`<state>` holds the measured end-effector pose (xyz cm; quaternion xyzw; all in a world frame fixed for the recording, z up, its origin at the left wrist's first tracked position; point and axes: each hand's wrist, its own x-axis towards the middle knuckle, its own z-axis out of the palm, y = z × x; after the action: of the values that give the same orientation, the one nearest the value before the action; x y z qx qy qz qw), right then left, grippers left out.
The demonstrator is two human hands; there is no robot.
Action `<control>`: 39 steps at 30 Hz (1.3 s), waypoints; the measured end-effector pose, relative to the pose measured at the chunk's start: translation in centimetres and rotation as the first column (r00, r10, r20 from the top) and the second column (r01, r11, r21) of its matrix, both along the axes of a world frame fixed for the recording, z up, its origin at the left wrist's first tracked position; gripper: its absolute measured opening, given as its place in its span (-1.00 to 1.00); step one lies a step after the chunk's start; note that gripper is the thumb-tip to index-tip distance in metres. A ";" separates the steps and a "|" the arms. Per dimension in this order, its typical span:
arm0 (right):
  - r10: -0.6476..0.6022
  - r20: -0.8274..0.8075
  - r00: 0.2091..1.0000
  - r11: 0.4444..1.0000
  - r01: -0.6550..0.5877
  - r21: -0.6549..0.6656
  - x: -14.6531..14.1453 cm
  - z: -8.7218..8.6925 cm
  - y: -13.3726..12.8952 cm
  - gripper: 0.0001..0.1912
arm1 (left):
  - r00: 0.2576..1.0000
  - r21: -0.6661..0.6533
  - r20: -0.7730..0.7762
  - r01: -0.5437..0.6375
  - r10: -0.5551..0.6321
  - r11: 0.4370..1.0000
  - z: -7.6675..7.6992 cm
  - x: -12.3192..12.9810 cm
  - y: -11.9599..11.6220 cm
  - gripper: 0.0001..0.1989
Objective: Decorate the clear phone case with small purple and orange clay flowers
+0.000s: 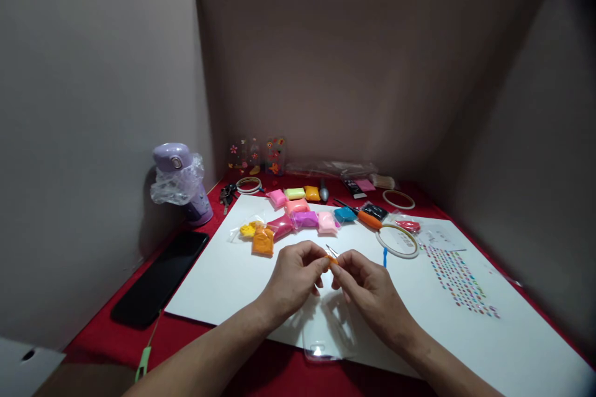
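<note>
Between my two hands is a small piece of orange clay, pinched by the fingertips of both. My left hand comes in from the lower left, its thumb and forefinger closed on the clay. From the right, my right hand grips the same piece with thumb and fingers. Below them, a clear phone case lies at the front edge of the white board. A pointed metal tip shows just behind the fingers. An orange clay packet lies beyond my left hand.
Several coloured clay packets lie behind the hands. An orange-handled tool, a hoop and sticker gems are to the right. A black phone and a purple bottle stand or lie on the left.
</note>
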<state>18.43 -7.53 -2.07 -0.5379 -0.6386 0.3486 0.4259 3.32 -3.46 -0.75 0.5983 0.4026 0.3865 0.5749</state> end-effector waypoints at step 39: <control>-0.008 0.009 1.000 0.999 0.007 0.037 0.2 -0.1 -0.1 -0.77 | 0.999 0.071 -0.035 -0.020 0.023 0.997 0.0 -0.3 0.2 -0.80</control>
<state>18.68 -7.62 -2.20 -0.5339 -0.6448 0.3327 0.4340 2.99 -3.24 -0.74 0.6207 0.4053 0.3960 0.5419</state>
